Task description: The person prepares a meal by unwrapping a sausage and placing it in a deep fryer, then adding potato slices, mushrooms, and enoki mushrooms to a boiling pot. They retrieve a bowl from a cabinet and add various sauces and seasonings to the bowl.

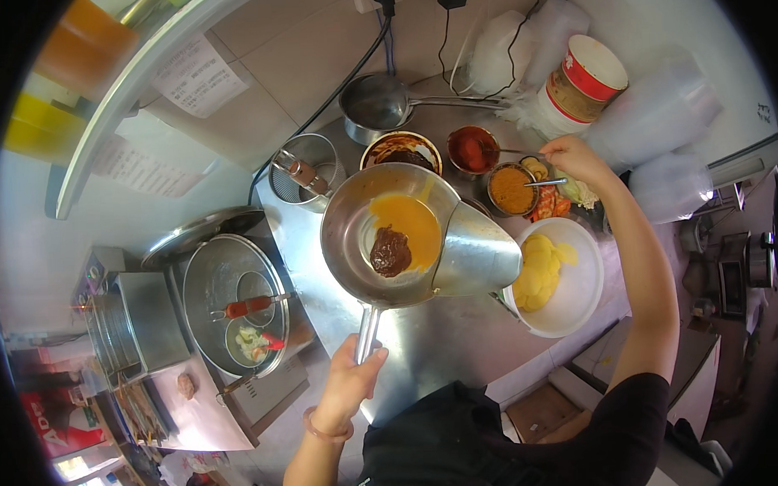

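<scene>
My left hand (pixel 361 376) grips the handle of a spouted metal pan (pixel 341 244), which is held above the steel worktop. In the pan lie an orange-yellow liquid (pixel 420 226) and a lump of dark brown paste (pixel 390 251). Farther right, my right hand (pixel 569 156) pinches the end of a thin metal spoon handle that reaches into a metal cup of red powder or paste (pixel 472 151). Just below that cup stands a bowl of orange-brown powder (pixel 512 190) with its own spoon (pixel 547 183). A bowl smeared with dark sauce (pixel 401 143) is behind the pan.
A white bowl of sliced yellow potato-like pieces (pixel 544 270) stands right of the spout. A wire-mesh basket (pixel 325 158) and a metal saucepan (pixel 374 108) are at the back. Left is a large steel pot (pixel 198 294). Stacked paper tubs (pixel 582 82) and a hanging black cable (pixel 342 84) border the worktop.
</scene>
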Tool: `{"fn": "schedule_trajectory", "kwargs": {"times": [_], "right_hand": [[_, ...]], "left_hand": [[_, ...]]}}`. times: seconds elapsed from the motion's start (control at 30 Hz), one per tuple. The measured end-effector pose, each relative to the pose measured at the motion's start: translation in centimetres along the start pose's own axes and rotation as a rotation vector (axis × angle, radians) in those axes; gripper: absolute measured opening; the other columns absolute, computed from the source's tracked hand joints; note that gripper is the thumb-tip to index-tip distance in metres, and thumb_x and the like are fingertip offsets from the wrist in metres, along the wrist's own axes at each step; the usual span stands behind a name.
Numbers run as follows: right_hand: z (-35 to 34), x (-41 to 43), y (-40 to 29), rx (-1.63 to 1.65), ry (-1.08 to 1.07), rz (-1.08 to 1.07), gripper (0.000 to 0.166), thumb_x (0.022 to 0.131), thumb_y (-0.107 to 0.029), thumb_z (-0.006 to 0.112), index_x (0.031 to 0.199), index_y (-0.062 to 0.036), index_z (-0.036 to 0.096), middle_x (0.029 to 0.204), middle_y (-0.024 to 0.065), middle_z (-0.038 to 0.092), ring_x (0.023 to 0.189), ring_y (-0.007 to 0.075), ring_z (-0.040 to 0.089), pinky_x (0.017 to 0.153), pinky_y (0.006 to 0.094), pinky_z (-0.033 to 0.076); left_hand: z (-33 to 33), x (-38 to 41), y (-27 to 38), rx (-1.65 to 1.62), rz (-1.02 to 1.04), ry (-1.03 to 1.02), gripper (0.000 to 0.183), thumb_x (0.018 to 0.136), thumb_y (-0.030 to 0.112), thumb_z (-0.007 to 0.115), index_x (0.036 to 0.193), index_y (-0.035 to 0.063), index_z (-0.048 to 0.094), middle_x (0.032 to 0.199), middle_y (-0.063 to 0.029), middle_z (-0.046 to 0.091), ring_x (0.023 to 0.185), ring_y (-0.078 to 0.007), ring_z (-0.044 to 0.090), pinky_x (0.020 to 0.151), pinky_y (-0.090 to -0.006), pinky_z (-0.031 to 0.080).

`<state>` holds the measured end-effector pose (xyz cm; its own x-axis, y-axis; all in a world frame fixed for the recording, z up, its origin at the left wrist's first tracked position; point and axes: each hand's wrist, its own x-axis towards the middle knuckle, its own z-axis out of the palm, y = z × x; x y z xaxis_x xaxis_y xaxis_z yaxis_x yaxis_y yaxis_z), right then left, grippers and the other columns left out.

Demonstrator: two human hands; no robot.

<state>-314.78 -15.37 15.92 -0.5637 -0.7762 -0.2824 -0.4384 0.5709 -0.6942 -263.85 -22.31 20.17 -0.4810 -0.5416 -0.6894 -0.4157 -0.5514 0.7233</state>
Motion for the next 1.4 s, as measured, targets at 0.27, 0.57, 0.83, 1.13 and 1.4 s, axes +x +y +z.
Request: {"fn": "schedule_trajectory", "kwargs": {"times": [0.27,0.57,0.83,1.13,1.4], "right_hand": [[-3.6,-11.6,-7.8,0.079,0.046,-0.049,0.025,0.090,-0.010,0.057,0.111,-0.0002,0.066,0.091,0.0063,0.067,0.078,0.0139,0.061,0.071,0.0281,0.048],[2.3,-14.7,-5.9,-0.109,0.362,-0.468,0.027,0.087,-0.004,0.059,0.112,-0.0069,0.066,0.094,0.0141,0.068,0.076,0.0324,0.065,0.066,0.0353,0.052],[6.4,-4.2,-3.4,-0.652,0.270,-0.253,0.022,0.083,-0.013,0.052,0.098,-0.0091,0.068,0.087,0.0155,0.069,0.083,0.0352,0.067,0.073,0.0473,0.052],[8.3,-1.3,-2.1,-0.499,0.249,-0.130,0.028,0.079,-0.013,0.055,0.101,-0.0128,0.072,0.088,0.0156,0.070,0.089,0.0338,0.067,0.080,0.0449,0.052],[2.3,-7.9,-3.8,-0.078,0.248,-0.141,0.022,0.085,-0.014,0.060,0.101,-0.0027,0.069,0.099,0.0164,0.069,0.094,0.0322,0.065,0.084,0.0377,0.049]], "left_hand": [[3.3,2.5,4.1,0.041,-0.002,-0.082,0.018,0.093,0.017,0.063,0.098,0.0024,0.053,0.055,0.0033,0.043,0.040,-0.0063,0.034,0.037,-0.0229,0.027],[4.3,3.0,4.4,0.065,0.005,-0.106,0.018,0.093,0.017,0.062,0.097,0.0027,0.052,0.055,0.0032,0.043,0.040,-0.0064,0.033,0.038,-0.0237,0.026],[1.3,0.0,-0.4,0.014,-0.027,-0.003,0.016,0.092,0.012,0.063,0.099,0.0016,0.053,0.056,0.0029,0.044,0.038,-0.0054,0.033,0.035,-0.0224,0.026],[0.7,-1.0,-1.1,-0.011,-0.027,0.020,0.017,0.092,0.012,0.063,0.099,0.0012,0.053,0.056,0.0032,0.044,0.037,-0.0055,0.033,0.035,-0.0223,0.026],[1.7,0.9,1.0,0.008,-0.026,-0.045,0.017,0.093,0.014,0.062,0.099,0.0013,0.052,0.057,0.0028,0.043,0.040,-0.0063,0.033,0.037,-0.0232,0.027]]}}
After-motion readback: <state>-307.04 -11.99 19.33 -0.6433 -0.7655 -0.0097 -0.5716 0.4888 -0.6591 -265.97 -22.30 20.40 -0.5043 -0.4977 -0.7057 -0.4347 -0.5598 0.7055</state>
